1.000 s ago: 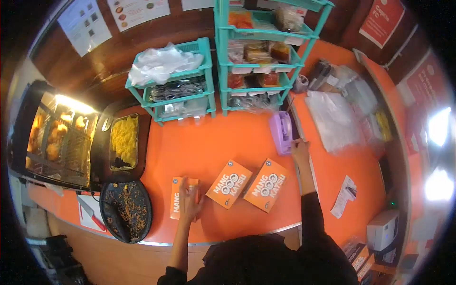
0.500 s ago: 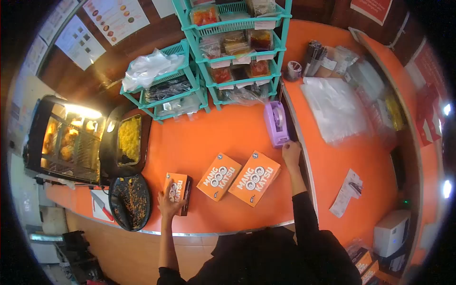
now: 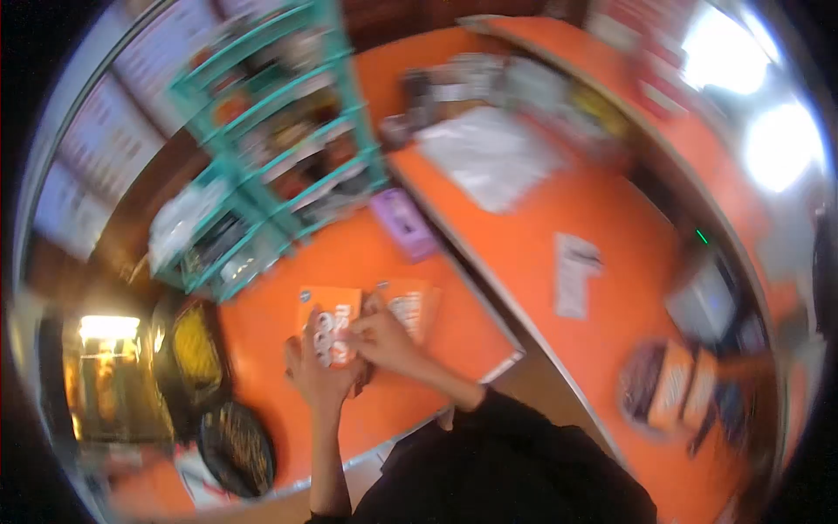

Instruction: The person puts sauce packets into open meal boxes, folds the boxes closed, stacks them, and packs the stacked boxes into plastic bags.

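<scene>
Motion blurs the view. My left hand (image 3: 316, 371) grips the near end of an orange takeaway box (image 3: 339, 306) with white lettering and round pictures, on the orange counter. My right hand (image 3: 384, 339) is over the right side of that box, fingertips pinched together at its top; anything between them is too blurred to make out. Just right of it lies another orange box (image 3: 419, 301), partly covered by my right hand. Farther back stands a purple tape dispenser (image 3: 403, 225), apart from both hands.
Teal shelf racks (image 3: 279, 131) with packets stand behind. To the left are a lit food warmer (image 3: 109, 375), a tray of yellow food (image 3: 196, 345) and a black pan (image 3: 236, 447). Clear plastic bags (image 3: 489, 157) and a paper slip (image 3: 572, 275) lie on the right counter.
My right hand has left the tape dispenser and come to the box by my left hand. The camera has turned right, so the scene sits farther left and tilted.
</scene>
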`<state>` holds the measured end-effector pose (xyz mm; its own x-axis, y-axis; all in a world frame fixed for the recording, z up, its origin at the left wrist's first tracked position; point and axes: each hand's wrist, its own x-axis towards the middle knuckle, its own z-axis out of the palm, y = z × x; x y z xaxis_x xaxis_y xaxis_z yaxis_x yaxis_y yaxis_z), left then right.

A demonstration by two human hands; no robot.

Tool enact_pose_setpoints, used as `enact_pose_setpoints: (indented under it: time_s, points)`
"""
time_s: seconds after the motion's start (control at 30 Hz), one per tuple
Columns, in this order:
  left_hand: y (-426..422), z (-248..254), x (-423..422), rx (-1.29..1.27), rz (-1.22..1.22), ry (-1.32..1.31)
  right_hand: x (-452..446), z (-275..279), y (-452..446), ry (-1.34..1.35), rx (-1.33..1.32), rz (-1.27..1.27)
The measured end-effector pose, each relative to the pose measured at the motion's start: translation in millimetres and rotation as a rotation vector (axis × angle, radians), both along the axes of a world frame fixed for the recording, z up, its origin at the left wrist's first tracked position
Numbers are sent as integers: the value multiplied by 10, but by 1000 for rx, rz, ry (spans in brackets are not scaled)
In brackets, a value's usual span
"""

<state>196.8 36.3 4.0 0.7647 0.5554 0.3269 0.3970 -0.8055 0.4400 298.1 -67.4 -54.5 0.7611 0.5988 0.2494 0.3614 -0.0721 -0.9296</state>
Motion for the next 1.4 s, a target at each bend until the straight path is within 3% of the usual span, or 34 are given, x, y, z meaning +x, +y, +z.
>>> enact_pose_setpoints:
  time_s: [0.1, 0.17, 0.2, 0.27, 0.3, 0.33, 0.37, 0.4, 0.43, 0.5, 0.6, 0.63, 0.67, 0.7, 0.73, 0.77, 0.83, 0.9, 0.97, 1.0, 1.03, 1.07, 1.1, 1.17, 1.2, 1.27, 1.3, 1.37, 1.4]
  points:
    - [-63, 414, -6, -29, -270, -55, -384, 440, -217, 51, -133, -416]
    - [-43, 653, -34, -89, -434, -35, -625, 942, -399, 310, -293, -511]
    - [-19, 785, -20, -177, -590, -68, -714, 866, -433, 325, -291, -600]
    - [149, 889, 170, -305, -782, -98, -756, 645, -373, 129, 139, -705]
    - [237, 874, 305, -450, -990, -8, -902, 931, -452, 466, 399, -574]
    - [427, 811, 499, -623, -1195, 86, -893, 876, -488, 254, 78, -661]
    - [426, 981, 651, -600, -1347, 120, -978, 1110, -587, 255, 19, -694]
    - [485, 997, 831, -629, -1365, 119, -1027, 1159, -615, 360, 63, -710]
    - [519, 1127, 925, -552, -1533, 180, -1134, 1217, -721, 444, 165, -633]
    - [-220, 1544, 852, -159, -1787, 239, -1572, 1457, -1521, 546, 737, -433]
    - [-1305, 1619, 773, -151, -2100, 262, -1951, 1556, -2108, 377, 306, -934]
    - [-1686, 1591, 704, -181, -2152, 233, -2058, 1490, -2364, 372, 486, -994]
    - [-1989, 1547, 682, -176, -2152, 220, -2130, 1451, -2592, 366, 673, -1044]
    - [-2316, 1487, 657, -225, -2083, 9, -2208, 1431, -2840, 357, 672, -1043]
    - [-2545, 1413, 648, -270, -1999, -197, -2256, 1426, -3037, 281, 811, -1223]
    - [-2740, 1283, 624, -265, -2004, -203, -2284, 1426, -3194, 199, 954, -1404]
    - [-3117, 823, 573, -871, -1509, -162, -2137, 1488, -3534, 7, 853, -1578]
    - [-3426, -92, 439, -1083, -1365, -61, -1925, 1217, -3988, -67, 786, -1688]
    - [-3557, -444, 344, -1009, -1407, 48, -1641, 713, -4489, -159, 716, -1763]
    - [-3638, -517, 372, -921, -1418, -15, -1510, 342, -4716, -125, 546, -1860]
    - [-3729, -598, 440, -835, -1434, -78, -1495, 462, -4610, -8, 313, -1995]
    - [-3759, -679, 480, -855, -1387, 7, -1525, 505, -4563, 11, 283, -1936]
    - [-3749, -781, 519, -867, -1331, 91, -1576, 593, -4443, 139, -38, -2058]
    - [-3797, -1032, 698, -1149, -1338, 80, -1719, 799, -4314, 93, -119, -2021]
    - [-3825, -950, 661, -1145, -1369, 94, -1782, 968, -4300, 218, -87, -1984]
    - [-3814, -559, 593, -1257, -1270, 204, -1906, 1148, -4435, 272, -763, -1939]
    - [-3834, -512, 600, -1251, -1290, 198, -1921, 1121, -4602, 264, -751, -1956]
    - [-3859, -431, 642, -1384, -1194, 321, -1853, 1052, -5053, 540, -276, -1513]
    - [-3908, -448, 683, -1380, -1203, 309, -1728, 882, -5275, 526, -269, -1515]
